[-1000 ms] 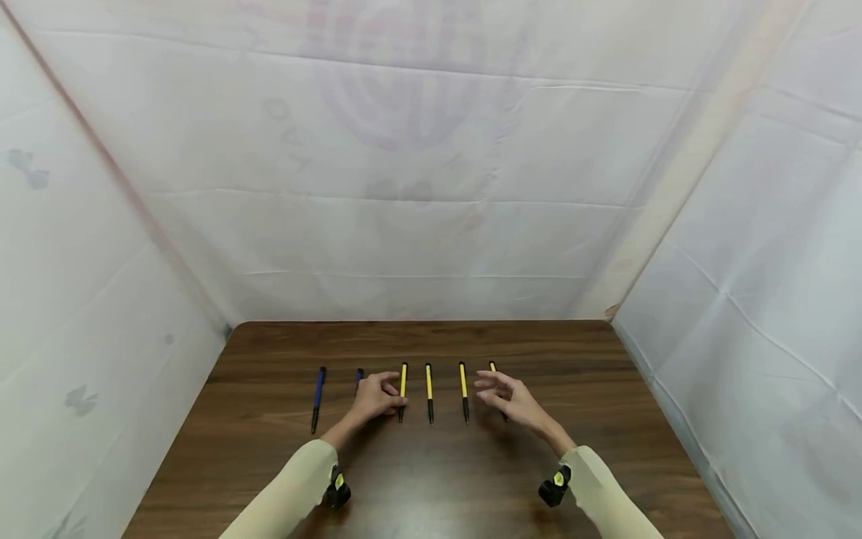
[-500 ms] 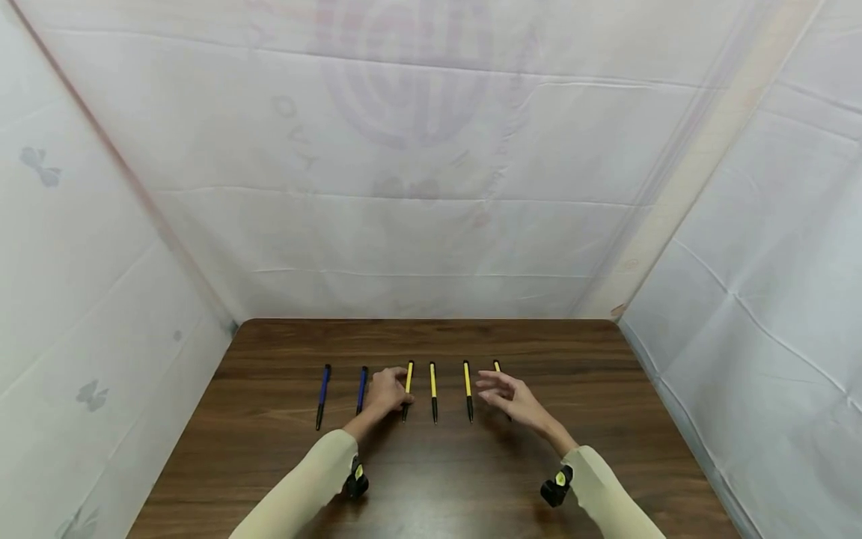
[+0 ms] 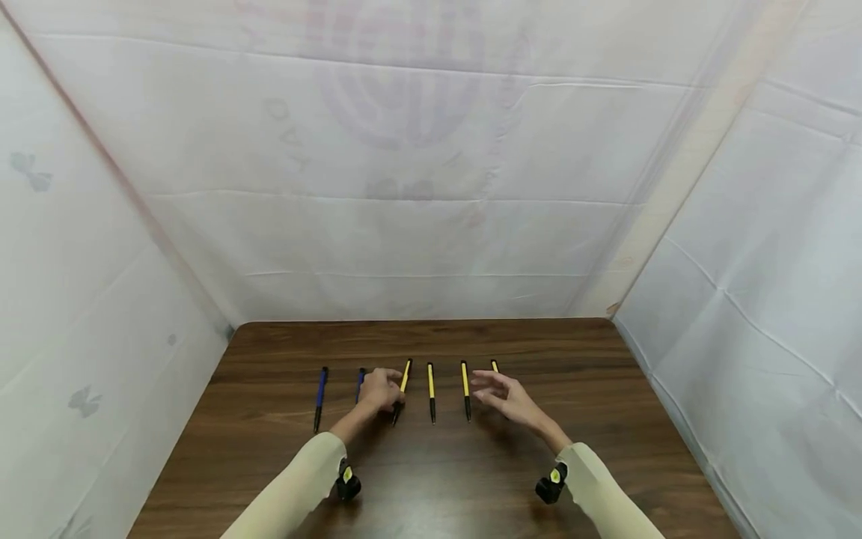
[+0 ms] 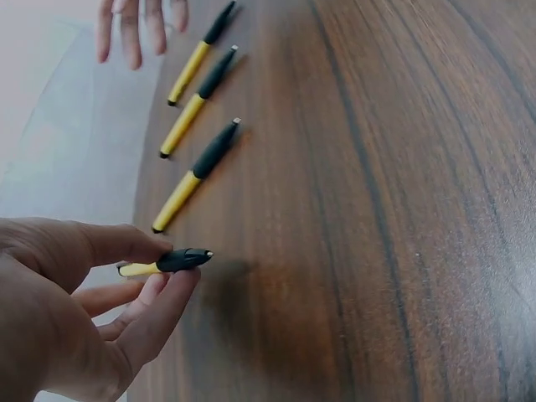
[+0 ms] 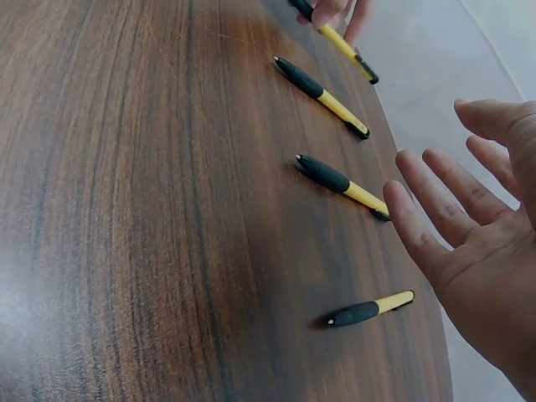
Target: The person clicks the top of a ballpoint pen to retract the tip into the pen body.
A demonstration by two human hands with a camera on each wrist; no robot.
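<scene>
Left hand on yellow pen

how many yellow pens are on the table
4, in a row right of two blue pens: one pinched by the left hand at, then, and one partly hidden behind the right hand at.

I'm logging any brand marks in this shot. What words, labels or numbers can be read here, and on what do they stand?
Back sheet: faint round emblem and letters show through the cloth, too blurred to read.
Yellow pens: no print legible in any view.
Blue pens: too small to read.
Pen pinched in the left hand: no marking visible.
Table: no text.
</scene>
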